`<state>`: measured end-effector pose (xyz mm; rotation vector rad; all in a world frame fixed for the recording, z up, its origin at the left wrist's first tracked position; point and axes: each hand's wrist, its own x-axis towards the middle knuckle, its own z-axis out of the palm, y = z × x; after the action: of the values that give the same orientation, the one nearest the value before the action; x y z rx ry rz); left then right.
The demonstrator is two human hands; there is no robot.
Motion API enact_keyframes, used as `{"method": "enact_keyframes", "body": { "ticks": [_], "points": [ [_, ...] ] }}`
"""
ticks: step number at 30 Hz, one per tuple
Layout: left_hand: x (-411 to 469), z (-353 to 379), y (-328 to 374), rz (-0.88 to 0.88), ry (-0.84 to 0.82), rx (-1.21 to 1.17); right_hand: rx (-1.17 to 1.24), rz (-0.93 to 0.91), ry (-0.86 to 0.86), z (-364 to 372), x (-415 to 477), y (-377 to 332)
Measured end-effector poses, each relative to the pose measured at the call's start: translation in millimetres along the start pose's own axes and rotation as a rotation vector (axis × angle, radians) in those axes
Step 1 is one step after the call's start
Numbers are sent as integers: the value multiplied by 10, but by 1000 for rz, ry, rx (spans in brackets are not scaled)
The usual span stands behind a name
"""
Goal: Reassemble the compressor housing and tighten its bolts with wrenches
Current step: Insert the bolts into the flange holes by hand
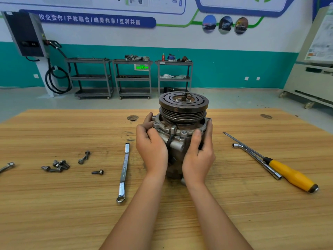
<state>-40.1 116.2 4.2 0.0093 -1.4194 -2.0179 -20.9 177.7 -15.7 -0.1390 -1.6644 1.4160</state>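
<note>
I hold the compressor [177, 147] between my two hands. It stands up on the table [180, 222], with its round pulley [183, 109] on top, above my fingers. My left hand [151, 150] is curled round its left side. My right hand [199, 156] is curled round its right side. Both hands grip it.

My thumbs sit by the front cover [182, 132]. That is the flat ring with the bolt holes, just under the pulley. I think I hold it this way so I can push the cover down flat. I can also turn it a little until its holes sit over the holes in the body. A hand on each side also keeps this heavy thing from tipping over.

The bolts [55, 165] lie loose on the table, well off to the left of my left hand. I cannot tell if any bolt is in the cover yet.

The long ring wrench [124, 168] lies just left of my left wrist, so it is easy to grab. The bent socket wrench [255, 159] and the yellow screwdriver [292, 175] lie close together, out to the right of my right hand.

I think the job is only just starting. The cover must sit right first. If it sits crooked, the bolts may go in wrong. After that I would put the bolts in with my fingers, then use a wrench.
</note>
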Motion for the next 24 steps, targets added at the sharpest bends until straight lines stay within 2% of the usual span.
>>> {"method": "enact_keyframes", "body": {
  "ticks": [8, 15, 19, 24],
  "points": [
    [-47, -20, -4, -33, 32, -22, 96, 58, -66, -15, 17, 49],
    [-81, -30, 40, 17, 69, 60, -18, 21, -164, -36, -53, -37],
    [-105, -41, 47, 17, 103, 119, -71, -19, -132, -20, -124, -101],
    [-129, -62, 68, -17, 125, 111, -24, -50, -64, 5, -143, -113]
  ]
}}
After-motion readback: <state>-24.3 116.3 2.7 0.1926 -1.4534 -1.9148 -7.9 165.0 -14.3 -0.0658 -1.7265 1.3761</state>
